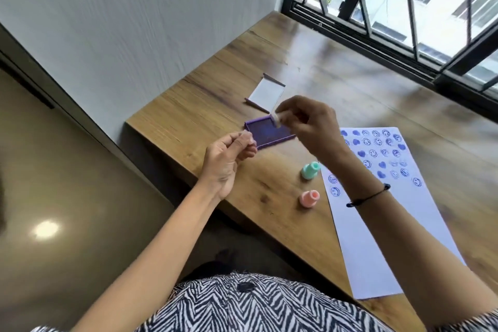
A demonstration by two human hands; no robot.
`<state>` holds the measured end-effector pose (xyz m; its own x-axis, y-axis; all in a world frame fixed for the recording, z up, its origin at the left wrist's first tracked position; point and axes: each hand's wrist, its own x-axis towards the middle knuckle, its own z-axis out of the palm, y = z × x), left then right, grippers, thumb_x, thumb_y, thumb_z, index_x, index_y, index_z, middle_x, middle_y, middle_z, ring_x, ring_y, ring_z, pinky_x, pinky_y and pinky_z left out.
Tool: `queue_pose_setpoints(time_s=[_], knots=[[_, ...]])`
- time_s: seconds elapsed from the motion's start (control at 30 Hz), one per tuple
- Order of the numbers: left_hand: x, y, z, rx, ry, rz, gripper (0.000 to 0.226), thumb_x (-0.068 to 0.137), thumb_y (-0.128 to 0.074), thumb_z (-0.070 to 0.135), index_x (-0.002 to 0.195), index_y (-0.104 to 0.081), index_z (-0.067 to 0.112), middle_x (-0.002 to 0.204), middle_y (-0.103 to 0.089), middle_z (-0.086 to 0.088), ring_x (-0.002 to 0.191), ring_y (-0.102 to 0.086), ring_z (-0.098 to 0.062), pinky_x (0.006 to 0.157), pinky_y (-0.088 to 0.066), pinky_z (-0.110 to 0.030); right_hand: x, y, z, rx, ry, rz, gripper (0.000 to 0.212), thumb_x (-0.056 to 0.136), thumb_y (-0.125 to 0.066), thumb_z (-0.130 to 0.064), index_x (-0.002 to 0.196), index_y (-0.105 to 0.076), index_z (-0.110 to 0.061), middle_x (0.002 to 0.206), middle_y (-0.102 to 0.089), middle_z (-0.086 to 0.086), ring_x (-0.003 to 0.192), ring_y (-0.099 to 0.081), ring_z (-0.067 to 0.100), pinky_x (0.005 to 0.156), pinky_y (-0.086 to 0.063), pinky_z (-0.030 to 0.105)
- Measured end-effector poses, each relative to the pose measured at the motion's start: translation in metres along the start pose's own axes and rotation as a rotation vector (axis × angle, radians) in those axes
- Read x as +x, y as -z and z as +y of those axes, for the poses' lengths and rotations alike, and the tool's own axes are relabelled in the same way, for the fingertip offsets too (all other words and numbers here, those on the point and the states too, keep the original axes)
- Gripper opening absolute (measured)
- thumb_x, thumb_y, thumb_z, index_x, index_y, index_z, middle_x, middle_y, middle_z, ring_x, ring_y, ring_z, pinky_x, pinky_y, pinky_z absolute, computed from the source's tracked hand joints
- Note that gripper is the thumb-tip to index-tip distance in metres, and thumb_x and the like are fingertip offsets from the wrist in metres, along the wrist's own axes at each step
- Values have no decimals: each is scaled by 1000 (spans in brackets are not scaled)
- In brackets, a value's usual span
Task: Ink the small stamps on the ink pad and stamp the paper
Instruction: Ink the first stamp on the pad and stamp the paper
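In the head view, the right hand (310, 127) sat at centre frame, fingertips pinched on a small pale stamp (276, 118) held over the upper right corner of the purple ink pad (269, 133); whether stamp and pad touched could not be told; the left hand (229, 159), just left of the pad, had its fingers closed narrowly round a small pale thing (246, 135), too blurred to name; the pad's lid (266, 93) lay open on the wooden table (210, 105), above the pad; a green stamp (310, 170) and a pink stamp (309, 198) lay on their sides below the pad, just left of the paper (377, 224); the paper, right of centre, bore blue smileys and hearts across its upper part.
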<state>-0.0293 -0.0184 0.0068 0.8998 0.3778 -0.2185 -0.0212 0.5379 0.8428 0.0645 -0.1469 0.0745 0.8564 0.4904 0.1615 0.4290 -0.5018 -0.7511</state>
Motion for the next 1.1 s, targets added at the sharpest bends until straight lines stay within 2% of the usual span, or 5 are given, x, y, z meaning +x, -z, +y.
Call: queue_pose_setpoints(time_s=[0.17, 0.33, 0.5, 0.63, 1.1], knots=[[-2, 3, -6, 268, -97, 14, 5, 81, -60, 9, 86, -59, 10, 73, -60, -5, 61, -58, -8, 62, -51, -18, 19, 3, 10, -253, 152, 65, 7, 80, -59, -7, 84, -64, -5, 68, -66, 7, 58, -54, 9, 57, -39, 20], [-12, 1, -15, 708, -275, 72, 21, 80, -64, 22, 100, -58, 18, 89, -67, -3, 83, -63, -15, 78, -53, -31, 24, -28, 19, -612, 286, -223, 15, 86, -49, -10, 91, -58, 0, 93, -65, 19, 86, -56, 33, 61, -37, 34], [-15, -5, -16, 945, -425, 109, 27, 79, -64, 28, 102, -58, 13, 93, -67, -8, 83, -62, -19, 75, -53, -35, 35, -25, 18, -597, 336, -81, 9, 80, -51, -6, 80, -57, 0, 81, -65, 20, 79, -57, 35, 55, -43, 38], [-13, -7, -16, 982, -461, 129, 27, 80, -64, 24, 103, -57, 14, 98, -67, -10, 88, -61, -21, 77, -51, -33, 30, -33, 25, -653, 262, -276, 9, 78, -52, -6, 84, -59, -2, 87, -66, 19, 81, -57, 35, 57, -35, 35], [-18, -11, -13, 1019, -511, 138, 27, 80, -65, 23, 100, -59, 6, 93, -67, -13, 84, -61, -22, 75, -50, -33, 41, -25, 23, -649, 310, -201, 4, 74, -53, -6, 78, -52, -5, 75, -61, 25, 64, -53, 41, 50, -30, 36]])
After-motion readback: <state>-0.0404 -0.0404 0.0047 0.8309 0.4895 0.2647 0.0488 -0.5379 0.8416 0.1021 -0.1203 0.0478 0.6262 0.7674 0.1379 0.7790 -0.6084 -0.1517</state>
